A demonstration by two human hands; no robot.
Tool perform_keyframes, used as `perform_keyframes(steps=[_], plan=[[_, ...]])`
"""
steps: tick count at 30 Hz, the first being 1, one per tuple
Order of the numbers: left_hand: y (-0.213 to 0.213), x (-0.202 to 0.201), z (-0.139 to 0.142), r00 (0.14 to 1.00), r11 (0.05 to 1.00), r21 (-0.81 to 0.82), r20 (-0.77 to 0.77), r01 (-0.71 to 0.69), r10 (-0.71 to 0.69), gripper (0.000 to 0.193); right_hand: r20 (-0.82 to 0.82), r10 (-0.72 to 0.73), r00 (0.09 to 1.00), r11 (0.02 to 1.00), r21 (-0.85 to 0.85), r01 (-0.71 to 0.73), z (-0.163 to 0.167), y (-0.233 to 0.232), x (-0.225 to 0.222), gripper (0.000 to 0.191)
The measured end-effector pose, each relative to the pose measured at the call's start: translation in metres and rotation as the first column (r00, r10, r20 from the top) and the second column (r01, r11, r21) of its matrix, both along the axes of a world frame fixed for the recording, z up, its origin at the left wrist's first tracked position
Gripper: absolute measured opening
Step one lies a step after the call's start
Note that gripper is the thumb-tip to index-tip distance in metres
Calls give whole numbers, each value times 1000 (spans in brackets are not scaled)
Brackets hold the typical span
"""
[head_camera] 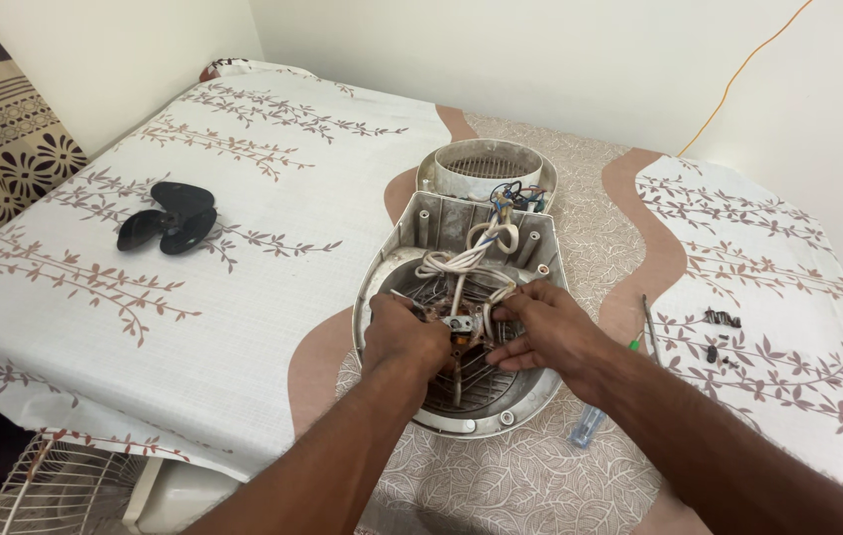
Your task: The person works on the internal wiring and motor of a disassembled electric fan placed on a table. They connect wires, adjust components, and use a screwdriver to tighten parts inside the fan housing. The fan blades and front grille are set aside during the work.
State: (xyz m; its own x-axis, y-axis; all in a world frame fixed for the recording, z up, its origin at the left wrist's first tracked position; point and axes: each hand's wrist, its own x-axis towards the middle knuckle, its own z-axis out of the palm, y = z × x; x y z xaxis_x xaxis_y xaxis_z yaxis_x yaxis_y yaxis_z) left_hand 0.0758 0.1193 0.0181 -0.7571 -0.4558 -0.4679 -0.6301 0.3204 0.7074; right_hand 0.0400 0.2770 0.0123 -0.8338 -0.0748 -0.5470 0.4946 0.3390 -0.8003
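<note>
Fan blade [168,217]: black, lying flat on the cloth at 10 o'clock from the hands, well apart from them.
Wire guard [55,485]: white, low down at 8 o'clock, past the table edge.
Left hand [403,339]: curled shut on the small rusty part [461,325] in the middle of the shell.
Fan shell [411,228]: grey-white and open, right under both hands. Its long way runs from 6 o'clock near the body up to 12 o'clock.
White wires [468,256]: looped, just above the fingers at 12 o'clock.
Right hand [552,329]: touching the same part from 3 o'clock, fingers spread, close beside the left hand. Both hands are about as near to it.
Screwdriver [595,416]: on the cloth at 4 o'clock, near the right wrist.
Small screws [722,337]: a dark bunch at 3 o'clock, well apart.
Table cloth [273,327]: wide flat room at 9 o'clock; the near edge drops off at 7 o'clock.
</note>
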Motion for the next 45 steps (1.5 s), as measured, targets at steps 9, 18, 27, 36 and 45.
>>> perform_keyframes(steps=[9,18,27,36,45], plan=[[-5,1,-1,1000,998,62,15,9,-10,49,-18,49,999,991,127,-46,13,-5,4,37],[-13,-13,-22,999,965,260,39,-22,13,28,30,-55,998,998,-33,56,15,-3,0,37],[-14,-20,-13,989,937,348,122,37,-84,29,28,-54,998,998,-40,55,12,-2,-2,36],[-18,-17,-9,994,952,305,99,22,-54,27,-2,5,1000,1000,22,-5,1,-2,-3,35],[-20,-24,-23,994,928,371,103,-23,-17,24,-110,76,991,993,95,-65,-7,-2,-2,35]])
